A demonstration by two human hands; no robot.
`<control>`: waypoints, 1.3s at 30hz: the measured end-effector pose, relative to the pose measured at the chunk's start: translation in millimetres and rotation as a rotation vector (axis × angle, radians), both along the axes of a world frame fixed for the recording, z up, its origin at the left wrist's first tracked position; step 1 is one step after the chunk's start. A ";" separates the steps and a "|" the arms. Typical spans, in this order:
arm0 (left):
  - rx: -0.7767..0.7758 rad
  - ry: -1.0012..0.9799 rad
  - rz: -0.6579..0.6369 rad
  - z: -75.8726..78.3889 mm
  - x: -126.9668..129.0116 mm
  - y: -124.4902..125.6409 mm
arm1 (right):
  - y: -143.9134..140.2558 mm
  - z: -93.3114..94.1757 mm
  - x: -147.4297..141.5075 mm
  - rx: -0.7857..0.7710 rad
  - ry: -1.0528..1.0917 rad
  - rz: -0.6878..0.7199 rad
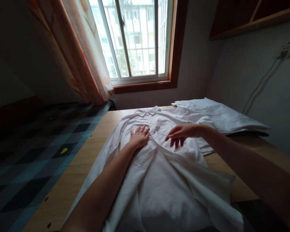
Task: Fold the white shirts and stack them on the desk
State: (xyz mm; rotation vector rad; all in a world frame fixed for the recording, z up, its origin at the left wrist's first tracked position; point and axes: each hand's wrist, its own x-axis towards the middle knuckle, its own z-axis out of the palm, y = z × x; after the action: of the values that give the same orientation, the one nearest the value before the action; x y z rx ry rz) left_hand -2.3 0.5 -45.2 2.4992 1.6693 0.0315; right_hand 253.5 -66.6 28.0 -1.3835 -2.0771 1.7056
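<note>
A white collared shirt (169, 187) lies spread on a wooden board, its collar at the far end and its lower front parted and wrinkled. My left hand (139, 136) rests flat on the shirt's left chest, fingers spread. Over the right chest hovers my right hand (180, 132), palm down, with its fingers apart and bent downward. Nothing shows in either hand. The left sleeve runs down along the board's left side. My left forearm covers part of the shirt's left side.
The wooden board (103, 129) borders a dark checked bed cover (26, 154) on the left. Folded white cloth (222, 116) lies at the back right. Beyond are a window (135, 38), a patterned curtain (79, 58) and a wall socket (286, 50) with a hanging cord.
</note>
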 end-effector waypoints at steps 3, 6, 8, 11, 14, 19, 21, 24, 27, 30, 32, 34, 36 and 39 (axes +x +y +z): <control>0.010 -0.003 -0.004 -0.8 -0.2 -0.7 | 12.4 -29.4 2.9 0.469 -0.100 -0.256; 0.016 -0.006 -0.006 -1.4 -0.4 -1.9 | 13.2 -63.7 -13.8 0.736 -0.374 -0.329; 0.017 -0.003 -0.004 -1.4 -0.8 -1.7 | 9.8 -79.5 -25.6 0.743 -0.534 -0.351; 0.020 -0.009 -0.005 -0.8 -2.3 2.7 | 8.7 -87.7 -32.6 0.716 -0.633 -0.331; 0.023 -0.013 -0.013 -0.1 -5.6 11.5 | 16.7 -85.4 -28.6 0.713 -0.642 -0.299; 0.038 0.023 -0.050 1.6 -14.0 27.0 | 35.3 -82.8 -21.7 0.727 -0.651 -0.277; 0.043 0.027 -0.058 2.4 -16.9 32.6 | 42.0 -83.8 -21.4 0.729 -0.664 -0.280; 0.054 0.017 -0.065 2.9 -18.6 42.7 | 52.5 -85.8 -22.8 0.733 -0.681 -0.302; 0.099 0.044 -0.035 2.6 -16.7 53.6 | 63.7 -87.0 -24.3 0.733 -0.687 -0.323; 0.219 0.101 0.017 3.8 -11.4 57.9 | 74.5 -87.6 -24.3 0.728 -0.681 -0.329; 0.314 0.119 0.010 7.3 -7.2 53.0 | 80.4 -87.9 -23.2 0.732 -0.677 -0.328; 0.372 0.107 -0.033 13.6 -4.1 41.4 | 84.4 -88.3 -21.5 0.744 -0.676 -0.327; 0.381 0.071 -0.075 22.3 -3.3 24.7 | 86.1 -88.6 -19.6 0.765 -0.667 -0.333; 0.319 0.007 -0.127 37.4 -7.8 -4.2 | 83.9 -86.3 -17.8 0.815 -0.639 -0.351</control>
State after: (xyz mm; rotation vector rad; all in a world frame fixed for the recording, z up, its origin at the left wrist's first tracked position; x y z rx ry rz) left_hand -10.1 -3.7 -7.8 2.8318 1.6143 0.2992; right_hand 235.7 17.2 -58.3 -1.9154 -2.1885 0.1959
